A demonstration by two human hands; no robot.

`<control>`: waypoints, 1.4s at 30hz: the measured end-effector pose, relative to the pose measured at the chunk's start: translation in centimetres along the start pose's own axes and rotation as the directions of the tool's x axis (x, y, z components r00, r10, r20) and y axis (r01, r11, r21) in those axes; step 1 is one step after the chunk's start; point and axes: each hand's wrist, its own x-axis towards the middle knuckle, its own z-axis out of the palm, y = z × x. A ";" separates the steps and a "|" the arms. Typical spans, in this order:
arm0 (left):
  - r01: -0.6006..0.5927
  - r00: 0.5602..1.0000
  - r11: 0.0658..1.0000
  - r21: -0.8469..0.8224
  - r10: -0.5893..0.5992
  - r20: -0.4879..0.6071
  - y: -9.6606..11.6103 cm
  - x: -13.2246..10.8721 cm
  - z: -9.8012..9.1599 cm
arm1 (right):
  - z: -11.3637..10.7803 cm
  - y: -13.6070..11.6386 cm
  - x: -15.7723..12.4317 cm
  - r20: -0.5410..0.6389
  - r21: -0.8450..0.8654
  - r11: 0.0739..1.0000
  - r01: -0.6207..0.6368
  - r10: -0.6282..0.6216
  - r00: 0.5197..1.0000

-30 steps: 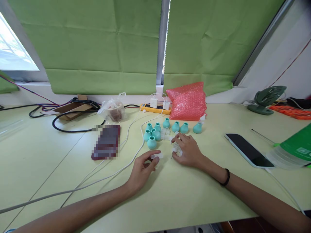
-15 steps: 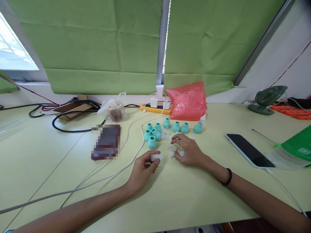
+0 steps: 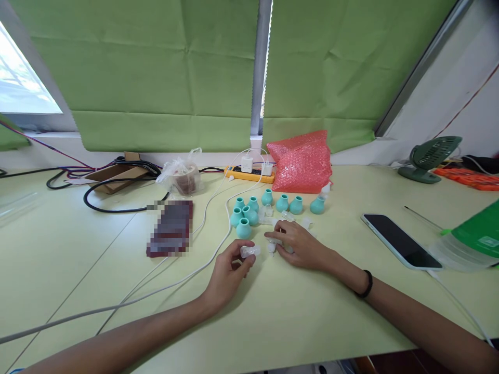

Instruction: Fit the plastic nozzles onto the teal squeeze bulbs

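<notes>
A wide stretch of pale table (image 3: 307,317) is lying between our hands and the near edge; a white cable (image 3: 117,305) is bounding our left, a phone (image 3: 401,241) our right, and teal bulbs (image 3: 244,230) are crowding the far side. Our left hand (image 3: 231,267) is pinching a clear tube (image 3: 249,252). Our right hand (image 3: 302,244) is fingering small white pieces (image 3: 272,246); whether it is gripping any, we cannot tell. Compared with half a second ago, its index fingertip is reaching farther left and nearer.
</notes>
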 end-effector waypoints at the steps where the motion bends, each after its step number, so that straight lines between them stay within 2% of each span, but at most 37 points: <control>1: 0.004 1.000 1.000 0.004 -0.004 -0.004 0.0 0.0 0.0 | 0.1 0.1 0.0 -0.008 0.002 1.000 -0.005 0.006 1.000; 10: 0.003 1.000 1.000 0.008 -0.003 0.010 0.2 0.0 0.0 | 1.1 -0.1 -0.1 -0.224 0.037 0.999 -0.009 0.017 0.974; 12: 0.006 1.000 1.000 -0.003 -0.006 0.014 0.1 0.0 0.0 | 1.2 -0.1 -0.1 -0.227 0.036 0.999 -0.019 0.027 0.973; 17: 0.011 1.000 1.000 -0.014 -0.010 0.029 0.1 0.0 0.0 | 1.7 0.4 -0.1 -0.249 0.013 0.989 -0.149 0.148 0.957; 20: 0.011 1.000 1.000 0.006 -0.011 0.013 0.1 0.0 0.0 | 1.7 0.1 0.0 -0.274 0.009 0.990 -0.142 0.140 0.952; 23: -0.003 1.000 0.999 0.053 0.004 -0.021 0.1 0.0 -0.1 | 1.7 -0.4 0.0 -0.238 -0.042 0.990 -0.134 0.121 0.964; 29: -0.011 1.000 0.998 0.068 0.013 -0.021 0.2 -0.1 -0.1 | 1.8 -0.7 0.1 -0.174 -0.093 0.972 -0.215 0.196 0.965; 37: -0.001 1.000 1.000 -0.002 0.001 0.002 0.1 0.0 -0.1 | 1.9 -0.8 0.0 -0.196 -0.024 0.986 -0.167 0.159 0.968; 42: -0.023 0.999 1.000 -0.006 0.022 -0.037 0.0 0.0 0.0 | 1.2 -1.2 0.8 -0.242 0.040 0.989 -0.139 0.145 0.959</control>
